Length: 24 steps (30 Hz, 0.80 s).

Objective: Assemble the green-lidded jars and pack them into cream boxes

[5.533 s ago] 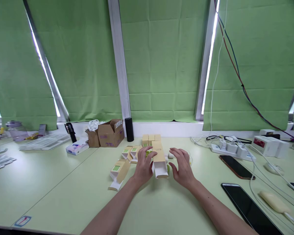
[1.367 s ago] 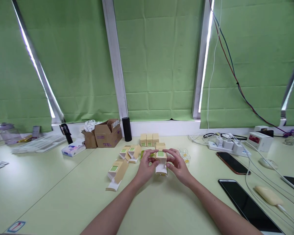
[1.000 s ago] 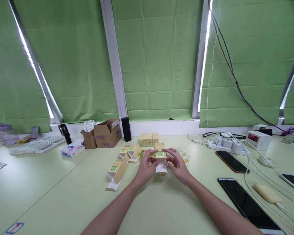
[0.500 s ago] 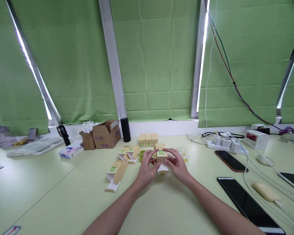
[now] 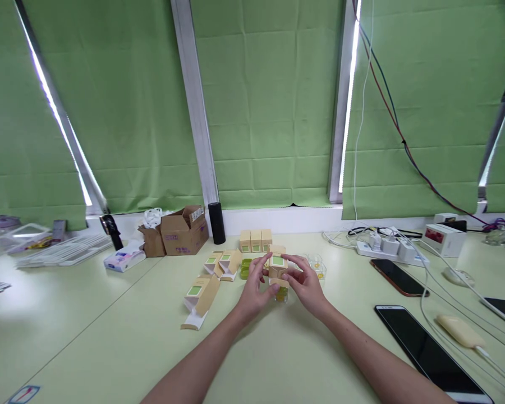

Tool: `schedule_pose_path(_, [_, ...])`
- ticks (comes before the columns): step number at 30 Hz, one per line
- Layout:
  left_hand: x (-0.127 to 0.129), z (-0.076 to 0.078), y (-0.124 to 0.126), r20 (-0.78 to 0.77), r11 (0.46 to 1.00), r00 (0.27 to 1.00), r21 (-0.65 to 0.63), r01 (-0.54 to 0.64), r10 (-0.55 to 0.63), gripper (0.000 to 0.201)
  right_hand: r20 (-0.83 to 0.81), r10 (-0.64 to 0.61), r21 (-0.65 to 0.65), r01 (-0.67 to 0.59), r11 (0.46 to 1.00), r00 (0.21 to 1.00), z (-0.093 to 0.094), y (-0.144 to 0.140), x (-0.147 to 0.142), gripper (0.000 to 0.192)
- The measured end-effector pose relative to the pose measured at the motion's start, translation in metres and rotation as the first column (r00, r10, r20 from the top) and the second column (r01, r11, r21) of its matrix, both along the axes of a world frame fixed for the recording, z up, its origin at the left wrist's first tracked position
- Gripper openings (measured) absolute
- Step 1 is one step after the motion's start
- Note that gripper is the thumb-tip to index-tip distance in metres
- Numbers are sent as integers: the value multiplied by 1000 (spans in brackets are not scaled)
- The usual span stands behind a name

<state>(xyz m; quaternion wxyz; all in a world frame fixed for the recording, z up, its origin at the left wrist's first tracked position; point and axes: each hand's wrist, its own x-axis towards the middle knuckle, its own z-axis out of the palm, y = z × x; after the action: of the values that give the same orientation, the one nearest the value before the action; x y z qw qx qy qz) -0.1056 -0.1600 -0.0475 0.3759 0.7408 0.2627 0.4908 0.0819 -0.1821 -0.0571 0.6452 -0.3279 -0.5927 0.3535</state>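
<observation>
Held carton [image 5: 278, 263]: between the hands; flap [image 5: 279, 283] partly folded, not yet closed.
Left hand [image 5: 253, 289]: fingers clamped on carton.
Right hand [image 5: 306, 283]: likewise clamped.
Rear cartons [image 5: 256, 242]: three, apparently closed.
Left-side cartons [image 5: 209, 289]: three, open.

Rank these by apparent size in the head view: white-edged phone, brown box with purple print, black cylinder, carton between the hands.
1. White-edged phone, helped by lying near the camera
2. Brown box with purple print
Unranked: black cylinder and carton, which look alike; the carton is partly covered.
</observation>
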Motion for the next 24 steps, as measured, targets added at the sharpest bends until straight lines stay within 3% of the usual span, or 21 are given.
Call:
schedule_pose_path(11, [6,1,2,227,980,973,-178,92,-50,66,7,56,22,-56,998,998,-2,-3,-1,45])
schedule_pose_path(24, [6,-1,4,253,982,967,-186,44,4,55,17,108,45,-108,993,994,-4,-5,-4,45])
